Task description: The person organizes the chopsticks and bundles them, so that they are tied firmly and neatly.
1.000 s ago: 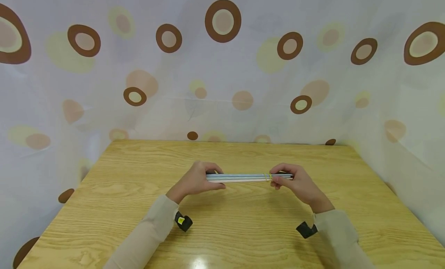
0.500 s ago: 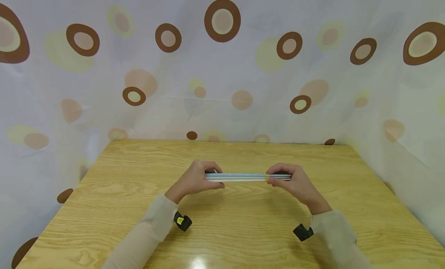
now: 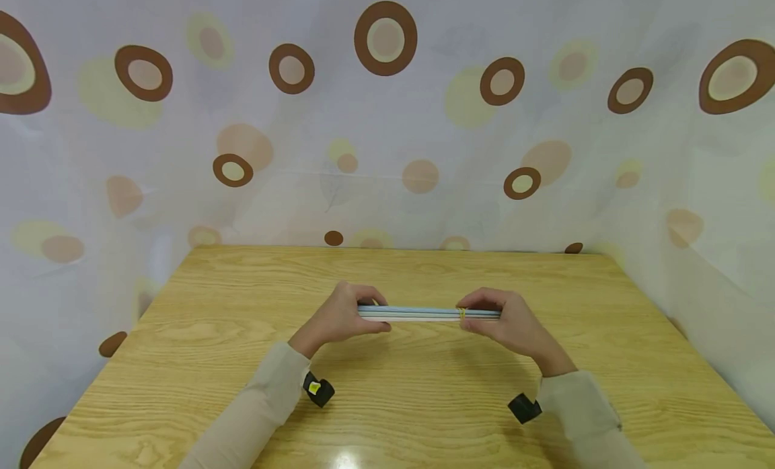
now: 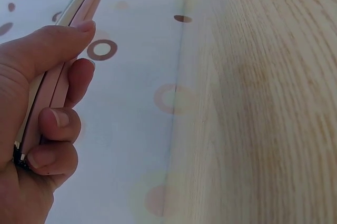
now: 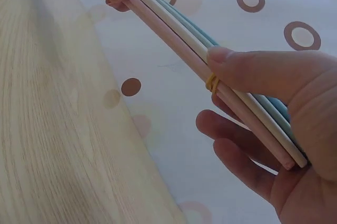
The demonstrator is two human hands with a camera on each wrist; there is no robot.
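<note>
From the head camera I see a pale cloth printed with brown rings and peach and yellow ovals, standing behind and along both sides of a wood-grained table. A beige left sleeve and a beige right sleeve reach in over the tabletop from the near edge.

The left hand grips one end of a bundle of chopstick-like sticks; my left wrist view shows the thumb laid along one face and the fingers curled round the other. The right hand pinches the bundle near its opposite end, thumb against the forefinger side, with lower fingers bent and the stick ends lying close to the palm. The bundle is up off the table, roughly level, spanning the space between the two hands; I make out pink, cream and blue-green sticks side by side, but I cannot tell how many.

Just below each wrist I see a small black device, one by the left cuff and one by the right cuff. Smallest of all, a yellow band loops round the sticks right at the right thumb tip.
</note>
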